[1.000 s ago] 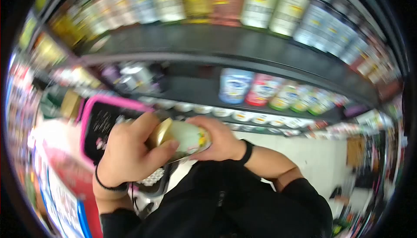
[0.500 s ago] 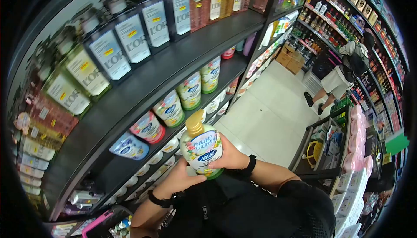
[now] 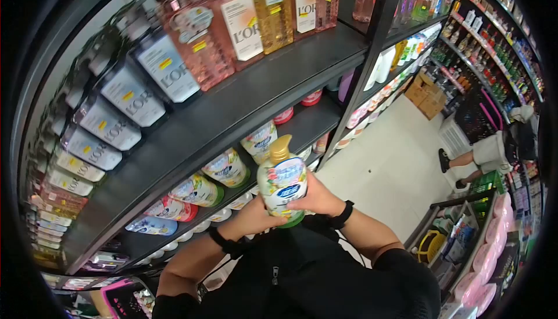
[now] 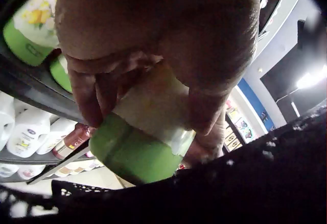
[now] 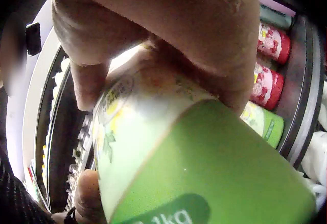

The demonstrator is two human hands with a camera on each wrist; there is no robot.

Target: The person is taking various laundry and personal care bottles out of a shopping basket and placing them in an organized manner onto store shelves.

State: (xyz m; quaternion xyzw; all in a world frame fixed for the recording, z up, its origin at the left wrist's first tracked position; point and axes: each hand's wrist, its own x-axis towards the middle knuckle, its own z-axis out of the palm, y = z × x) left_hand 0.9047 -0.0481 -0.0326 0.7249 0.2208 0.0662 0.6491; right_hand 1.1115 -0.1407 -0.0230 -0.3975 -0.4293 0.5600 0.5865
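left hand (image 3: pixel 254 217) and right hand (image 3: pixel 321 195), both mine, curled round the bottle (image 3: pixel 283 188), gripping its lower body. bottle held before my chest, gold pump (image 3: pixel 280 147) on top, near the lower shelf (image 3: pixel 314 122).

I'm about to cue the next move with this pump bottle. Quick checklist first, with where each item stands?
1. Right grip holding the bottle: ok, wrapped around its side.
2. Left grip holding too: ok, around its lower part.
3. Gold pump in place on top: ok.
4. Front label turned toward the wearer: ok, though partly covered.
5. Weight marking fully readable: not ok, cut off at the right wrist view's bottom edge.
6. Gap to the shelved bottles: cannot tell, depth unclear.
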